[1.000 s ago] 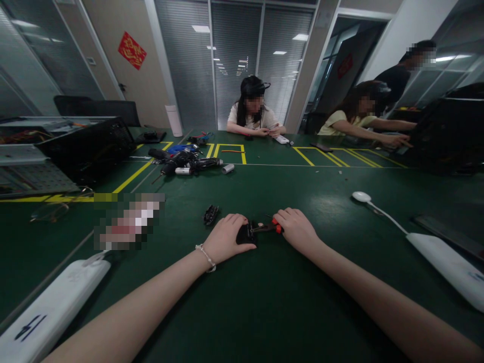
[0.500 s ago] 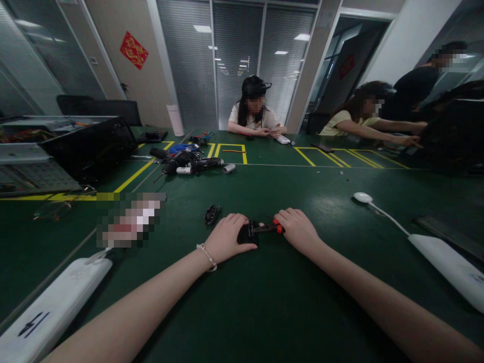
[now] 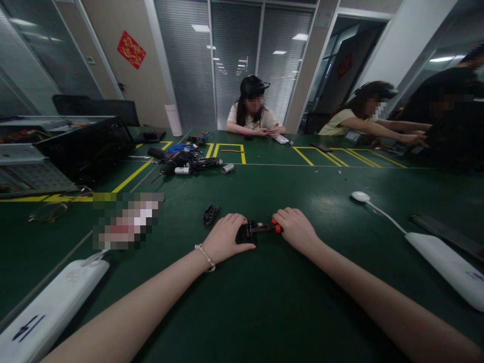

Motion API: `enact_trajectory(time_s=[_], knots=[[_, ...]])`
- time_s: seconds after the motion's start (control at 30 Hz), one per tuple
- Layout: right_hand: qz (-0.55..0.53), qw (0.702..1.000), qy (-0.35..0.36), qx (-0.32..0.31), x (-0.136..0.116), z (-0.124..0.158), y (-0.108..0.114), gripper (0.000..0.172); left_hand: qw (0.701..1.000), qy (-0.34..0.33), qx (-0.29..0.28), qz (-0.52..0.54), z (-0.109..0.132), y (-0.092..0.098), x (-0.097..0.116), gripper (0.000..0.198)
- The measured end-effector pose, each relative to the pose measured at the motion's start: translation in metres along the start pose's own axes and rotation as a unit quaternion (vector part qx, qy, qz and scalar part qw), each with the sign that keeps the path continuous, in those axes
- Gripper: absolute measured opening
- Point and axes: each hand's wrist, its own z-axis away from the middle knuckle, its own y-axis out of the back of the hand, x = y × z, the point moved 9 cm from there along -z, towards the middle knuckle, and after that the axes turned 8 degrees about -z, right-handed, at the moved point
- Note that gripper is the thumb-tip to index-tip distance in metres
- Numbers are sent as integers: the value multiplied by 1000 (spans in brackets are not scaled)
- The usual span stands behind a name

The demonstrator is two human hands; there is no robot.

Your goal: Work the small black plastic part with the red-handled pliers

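Note:
My left hand [image 3: 226, 234] is closed around the edge of a small flat black part [image 3: 246, 233], thumb on the near side and fingers on the far side. The part lies low over the green table; its exact kind does not show. Closed on the red handles of a pair of pliers [image 3: 264, 228], my right hand [image 3: 298, 227] points them leftward. The dark jaws touch or reach the part's right edge, where a small pale piece [image 3: 260, 224] shows. Left of my left hand lies a small black ridged component [image 3: 210, 215], apart from it.
Farther left lie a power drill [image 3: 176, 162] and other tools. An open computer case [image 3: 75, 151] stands at far left, with eyeglasses [image 3: 49, 212] near it. White power banks [image 3: 53, 307] with cables flank my arms. Two people sit across the table; a third is at the right.
Both hands, the black part and the pliers hold nearly the same pose. The view has shifted slightly. At far right, the standing person has moved rightward and leans lower.

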Motion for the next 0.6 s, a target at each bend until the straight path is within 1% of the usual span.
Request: enact_trajectory(time_s=[0.23,0.6], knots=[[-2,1000,-3,-4,-1,-1,2,28,1000,2,-6,-3,0,0,0,53],[0,1000,-4,-2,1,0,-1,28,1000,1,-1,-7,1,0,0,54]])
